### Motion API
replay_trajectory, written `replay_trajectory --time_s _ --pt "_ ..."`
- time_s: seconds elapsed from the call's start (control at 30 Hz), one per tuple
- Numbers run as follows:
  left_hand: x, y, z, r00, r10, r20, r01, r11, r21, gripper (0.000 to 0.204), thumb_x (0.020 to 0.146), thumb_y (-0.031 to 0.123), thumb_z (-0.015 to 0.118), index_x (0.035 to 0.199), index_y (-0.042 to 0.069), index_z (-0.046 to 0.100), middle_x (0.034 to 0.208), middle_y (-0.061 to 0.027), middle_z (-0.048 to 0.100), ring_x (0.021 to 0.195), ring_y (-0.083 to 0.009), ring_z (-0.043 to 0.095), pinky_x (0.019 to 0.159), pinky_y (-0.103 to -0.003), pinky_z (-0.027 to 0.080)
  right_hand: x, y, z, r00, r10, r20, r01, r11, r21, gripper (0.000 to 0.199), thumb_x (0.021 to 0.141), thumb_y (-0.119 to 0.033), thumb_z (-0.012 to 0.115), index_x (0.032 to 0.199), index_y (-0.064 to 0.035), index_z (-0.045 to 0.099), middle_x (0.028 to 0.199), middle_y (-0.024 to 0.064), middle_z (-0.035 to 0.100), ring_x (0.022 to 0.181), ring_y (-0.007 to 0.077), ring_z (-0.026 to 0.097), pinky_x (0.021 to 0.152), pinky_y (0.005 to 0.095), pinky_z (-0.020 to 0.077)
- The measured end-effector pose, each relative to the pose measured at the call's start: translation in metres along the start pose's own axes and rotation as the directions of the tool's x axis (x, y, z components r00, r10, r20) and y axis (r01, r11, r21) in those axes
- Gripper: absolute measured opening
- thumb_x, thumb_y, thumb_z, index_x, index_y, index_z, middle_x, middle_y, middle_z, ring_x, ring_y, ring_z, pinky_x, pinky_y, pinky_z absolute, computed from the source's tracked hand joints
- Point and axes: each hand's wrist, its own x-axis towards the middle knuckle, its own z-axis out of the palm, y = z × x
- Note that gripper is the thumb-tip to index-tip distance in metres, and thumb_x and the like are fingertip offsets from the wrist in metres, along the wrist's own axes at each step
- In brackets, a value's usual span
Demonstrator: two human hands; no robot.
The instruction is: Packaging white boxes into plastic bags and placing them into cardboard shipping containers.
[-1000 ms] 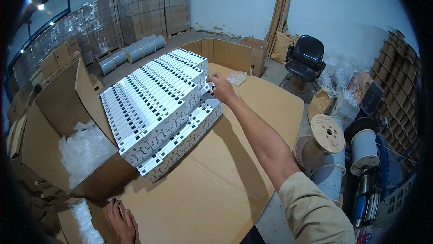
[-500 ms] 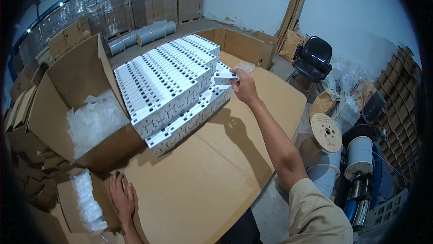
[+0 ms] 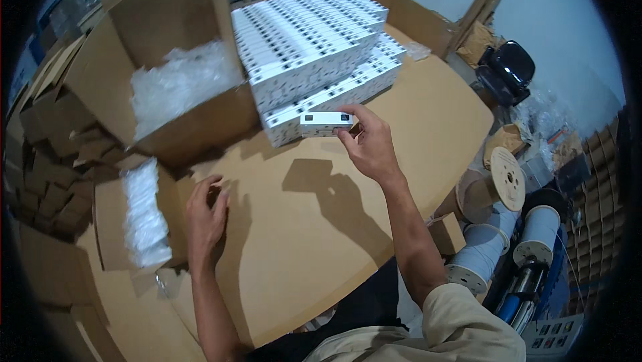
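My right hand (image 3: 372,146) pinches a small white box (image 3: 326,121) with dark square marks by its right end, holding it above the cardboard-covered table. Behind it rises a stepped stack of matching white boxes (image 3: 301,34), packed in tight rows. Empty, with fingers apart and slightly curled, my left hand (image 3: 207,218) hovers at the left of the table. Beside that hand stands a small open carton (image 3: 175,218) with bubble-wrapped items (image 3: 146,218) inside.
A large open carton (image 3: 200,128) with crumpled clear plastic (image 3: 184,81) stands left of the stack. Cable spools (image 3: 508,178) crowd the floor at the right, near a black chair (image 3: 509,67). Folded cardboard pieces (image 3: 50,161) pile up at the far left.
My right hand has drawn the white box away from the stack, toward me. My left hand has lifted off the small carton's side and moved rightward. The view has shifted too.
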Motion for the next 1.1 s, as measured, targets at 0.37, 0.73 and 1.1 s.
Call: replay_trajectory --time_s 0.37,0.73,1.1 --pt "0.001 -0.011 -0.008 0.965 -0.230 0.129 0.261 0.756 -0.601 0.033 0.107 0.032 0.049 0.122 0.005 0.062 0.087 -0.0052 0.066 0.070 -0.0080 0.060 0.057 -0.023 0.047 -0.031 -0.052 0.125 0.942 -0.051 0.330 0.021 0.995 0.095 0.031 0.082 0.003 0.070 0.111 0.0016 0.063 0.100 0.0177 0.067 0.081 0.0275 0.069 0.068 0.0356 0.0558" --pt "0.009 -0.029 -0.013 0.979 -0.205 -0.020 0.147 0.762 -0.631 0.029 0.098 0.008 0.063 0.125 0.006 0.053 0.105 -0.0081 0.066 0.086 -0.0094 0.061 0.073 -0.024 0.051 -0.038 -0.025 0.178 0.947 -0.019 0.321 -0.210 0.720 0.661 0.023 0.094 0.004 0.060 0.117 0.0049 0.060 0.133 0.0090 0.054 0.113 0.0195 0.063 0.095 0.0312 0.0540" --pt "0.010 -0.052 0.009 0.989 -0.120 -0.084 0.076 0.911 -0.405 0.039 0.092 -0.002 0.065 0.127 0.003 0.049 0.115 -0.0153 0.067 0.112 -0.0209 0.065 0.095 -0.033 0.052 -0.033 -0.001 0.186 0.893 0.080 0.442 -0.358 0.722 0.592 0.044 0.088 0.012 0.065 0.127 0.0018 0.048 0.118 0.0115 0.060 0.113 0.0189 0.061 0.099 0.0314 0.0526"
